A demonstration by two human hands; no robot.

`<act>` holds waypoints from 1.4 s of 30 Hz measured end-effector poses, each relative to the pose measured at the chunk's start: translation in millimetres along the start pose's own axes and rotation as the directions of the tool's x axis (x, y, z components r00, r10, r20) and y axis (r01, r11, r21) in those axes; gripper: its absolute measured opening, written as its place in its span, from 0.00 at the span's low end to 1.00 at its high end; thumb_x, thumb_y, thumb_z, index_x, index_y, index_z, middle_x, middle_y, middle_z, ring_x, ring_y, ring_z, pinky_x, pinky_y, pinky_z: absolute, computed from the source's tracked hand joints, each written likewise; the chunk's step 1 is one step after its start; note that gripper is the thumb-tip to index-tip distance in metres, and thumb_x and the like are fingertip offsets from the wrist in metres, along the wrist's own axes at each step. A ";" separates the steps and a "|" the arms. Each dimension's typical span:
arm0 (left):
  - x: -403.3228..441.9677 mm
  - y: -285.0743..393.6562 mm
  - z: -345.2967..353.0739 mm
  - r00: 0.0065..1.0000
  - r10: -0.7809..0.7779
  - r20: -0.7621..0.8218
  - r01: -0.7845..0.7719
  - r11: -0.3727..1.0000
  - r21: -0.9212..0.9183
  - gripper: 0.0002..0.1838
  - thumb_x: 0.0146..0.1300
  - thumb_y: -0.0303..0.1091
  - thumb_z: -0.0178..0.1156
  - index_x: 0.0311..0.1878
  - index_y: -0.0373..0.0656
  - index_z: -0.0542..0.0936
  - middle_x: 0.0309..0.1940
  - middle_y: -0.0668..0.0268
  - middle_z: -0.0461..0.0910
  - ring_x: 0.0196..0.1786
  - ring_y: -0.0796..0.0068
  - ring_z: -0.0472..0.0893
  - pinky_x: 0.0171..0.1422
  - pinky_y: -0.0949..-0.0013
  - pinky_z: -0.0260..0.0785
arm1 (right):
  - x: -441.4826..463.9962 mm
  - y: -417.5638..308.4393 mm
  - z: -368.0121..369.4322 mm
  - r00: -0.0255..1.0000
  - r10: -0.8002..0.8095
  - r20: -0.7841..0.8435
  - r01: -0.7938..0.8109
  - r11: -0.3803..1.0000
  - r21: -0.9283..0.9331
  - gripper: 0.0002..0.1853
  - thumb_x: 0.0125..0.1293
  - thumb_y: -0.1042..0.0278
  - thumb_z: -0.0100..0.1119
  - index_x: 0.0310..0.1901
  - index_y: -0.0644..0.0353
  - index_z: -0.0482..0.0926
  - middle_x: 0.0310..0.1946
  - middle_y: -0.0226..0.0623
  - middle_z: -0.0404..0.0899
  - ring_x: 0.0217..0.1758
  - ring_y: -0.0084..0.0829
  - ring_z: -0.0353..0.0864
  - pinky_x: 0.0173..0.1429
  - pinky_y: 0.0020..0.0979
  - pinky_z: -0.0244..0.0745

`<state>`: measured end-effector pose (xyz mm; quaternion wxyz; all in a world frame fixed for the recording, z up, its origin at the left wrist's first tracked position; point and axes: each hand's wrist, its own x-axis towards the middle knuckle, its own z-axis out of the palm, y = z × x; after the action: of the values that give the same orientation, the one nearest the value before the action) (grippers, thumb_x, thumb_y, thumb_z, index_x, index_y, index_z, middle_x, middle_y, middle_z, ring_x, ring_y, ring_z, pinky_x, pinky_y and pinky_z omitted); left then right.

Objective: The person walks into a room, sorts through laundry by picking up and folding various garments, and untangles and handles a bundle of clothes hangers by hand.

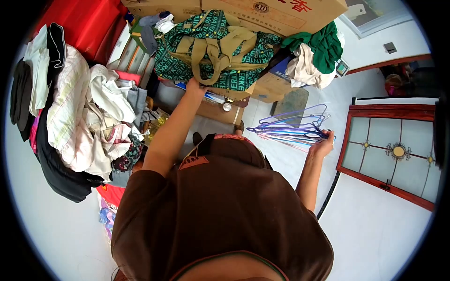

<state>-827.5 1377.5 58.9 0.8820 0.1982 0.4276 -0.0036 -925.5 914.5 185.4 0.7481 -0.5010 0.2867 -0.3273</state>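
A bundle of several thin hangers (295, 129), mostly blue and purple with some pink, extends to the left from my right hand (324, 144). That hand is closed around the bundle's right end. My left hand (196, 87) reaches forward to the lower edge of a green and black lettered bag (176, 63) with tan straps. It touches the bag's near side close to a strap loop; its fingers are mostly hidden, so their grip does not show. Just below the bag, beside that hand, lies a small round silvery item (227, 107).
Clothes (70, 107) are heaped on the left, near a red bag (77, 28). Large cardboard boxes (281, 16) stand behind the lettered bag. Green and cream cloths (314, 56) lie on a box at its right. A red-framed glass door (384, 150) is at far right.
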 end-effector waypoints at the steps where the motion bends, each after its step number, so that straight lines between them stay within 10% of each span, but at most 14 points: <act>1: 1.0 1.5 0.5 1.000 -0.025 -0.018 0.026 0.999 0.031 0.17 0.71 0.38 0.52 0.60 0.48 0.70 0.61 0.61 0.68 0.61 0.61 0.69 0.67 0.54 0.63 | 0.9 2.9 -1.4 1.000 0.026 -0.001 -0.026 1.000 0.014 0.09 0.69 0.67 0.52 0.30 0.59 0.71 0.28 0.32 0.71 0.34 0.27 0.71 0.46 0.30 0.66; 15: 7.5 17.1 -19.3 0.990 -0.128 0.062 0.094 0.915 0.392 0.24 0.74 0.45 0.45 0.71 0.62 0.61 0.63 0.62 0.69 0.58 0.61 0.75 0.64 0.56 0.65 | -16.5 36.3 37.5 0.960 0.262 0.097 -0.272 0.956 0.113 0.09 0.70 0.65 0.52 0.31 0.57 0.71 0.26 0.32 0.74 0.34 0.27 0.72 0.45 0.30 0.69; 42: 14.1 -11.2 1.6 0.961 -0.140 0.238 0.068 0.955 0.289 0.22 0.68 0.40 0.58 0.61 0.47 0.67 0.61 0.61 0.68 0.58 0.55 0.73 0.58 0.55 0.73 | -32.7 31.1 60.1 0.980 0.198 0.003 -0.198 0.980 -0.018 0.10 0.69 0.62 0.54 0.32 0.58 0.74 0.29 0.30 0.73 0.37 0.25 0.69 0.49 0.29 0.62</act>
<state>-819.3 1368.9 45.3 0.8917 0.2951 0.3152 -0.1361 -894.1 982.5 179.6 0.7734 -0.4772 0.3361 -0.2474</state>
